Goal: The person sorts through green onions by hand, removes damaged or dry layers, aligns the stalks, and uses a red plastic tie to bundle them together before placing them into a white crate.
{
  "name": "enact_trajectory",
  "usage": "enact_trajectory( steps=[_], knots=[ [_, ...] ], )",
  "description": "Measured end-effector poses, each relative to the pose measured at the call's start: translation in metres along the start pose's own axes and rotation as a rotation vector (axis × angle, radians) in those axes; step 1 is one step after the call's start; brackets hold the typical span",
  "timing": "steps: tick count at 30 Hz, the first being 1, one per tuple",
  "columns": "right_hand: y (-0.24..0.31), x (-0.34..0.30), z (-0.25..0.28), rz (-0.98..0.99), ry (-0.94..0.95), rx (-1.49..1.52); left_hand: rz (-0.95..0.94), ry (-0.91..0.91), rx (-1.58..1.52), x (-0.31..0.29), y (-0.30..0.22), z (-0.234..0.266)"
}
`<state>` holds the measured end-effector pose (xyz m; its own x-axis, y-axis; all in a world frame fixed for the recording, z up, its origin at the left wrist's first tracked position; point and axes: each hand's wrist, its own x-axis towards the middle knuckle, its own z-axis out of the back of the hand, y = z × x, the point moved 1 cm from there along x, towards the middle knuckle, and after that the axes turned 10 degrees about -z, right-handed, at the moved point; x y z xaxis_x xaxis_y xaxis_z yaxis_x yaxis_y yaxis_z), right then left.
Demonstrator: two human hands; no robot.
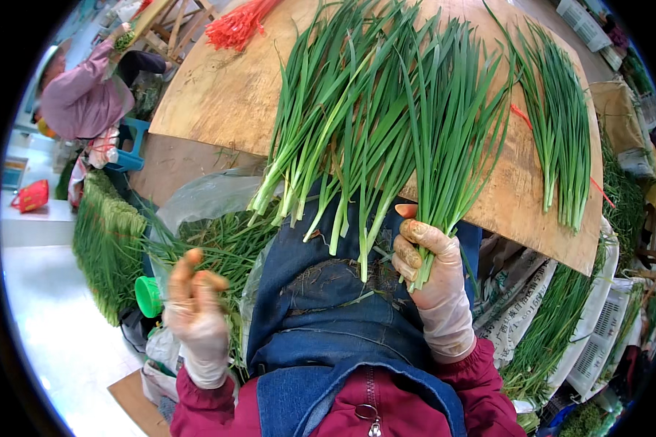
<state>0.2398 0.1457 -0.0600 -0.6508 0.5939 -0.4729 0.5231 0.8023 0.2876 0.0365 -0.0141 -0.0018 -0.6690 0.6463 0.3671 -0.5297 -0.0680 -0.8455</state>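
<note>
My right hand, in a pale glove with worn, stained fingertips, is closed round the lower stems of a bunch of garlic chives. The leaves of this bunch fan out over the wooden board. To its left, loose garlic chives lie across the board, their pale stem ends hanging over the near edge above my lap. My left hand, gloved too and slightly blurred, is raised left of my lap with fingers apart and nothing visible in them. Beneath it are green trimmings in a clear plastic bag.
Another bunch of chives lies at the board's right, near a red tie. Red ties are heaped at the far left of the wooden board. Stacked chives stand on the left. A person in purple sits beyond.
</note>
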Motion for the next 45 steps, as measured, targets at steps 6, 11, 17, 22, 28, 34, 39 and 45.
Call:
enact_trajectory(
  steps=[6,11,17,22,28,34,39,45],
  knots=[
    [-0.005,0.0,-0.007,0.01,-0.071,-0.066,-0.214,0.295,0.799,-0.006,0.021,0.033],
    [0.008,-0.01,-0.013,0.015,0.001,0.023,-0.405,0.526,0.152,0.021,-0.034,-0.064],
    [0.006,-0.012,-0.01,0.021,-0.086,-0.073,-0.522,0.528,0.717,0.032,-0.024,-0.117],
    [0.001,-0.011,-0.011,0.026,-0.157,-0.103,-0.604,0.289,0.505,0.028,-0.024,-0.088],
    [0.002,-0.012,-0.009,0.038,-0.13,-0.098,-0.057,-0.074,0.609,-0.012,0.027,0.044],
    [-0.002,-0.008,-0.007,0.048,-0.152,-0.095,-0.353,0.297,0.625,-0.015,0.012,0.019],
    [0.004,-0.011,-0.008,0.057,-0.135,-0.099,-0.31,0.523,0.17,0.011,-0.04,-0.085],
    [-0.002,-0.012,-0.012,0.04,-0.159,-0.099,-0.117,0.525,0.045,0.023,-0.018,-0.122]
  ],
)
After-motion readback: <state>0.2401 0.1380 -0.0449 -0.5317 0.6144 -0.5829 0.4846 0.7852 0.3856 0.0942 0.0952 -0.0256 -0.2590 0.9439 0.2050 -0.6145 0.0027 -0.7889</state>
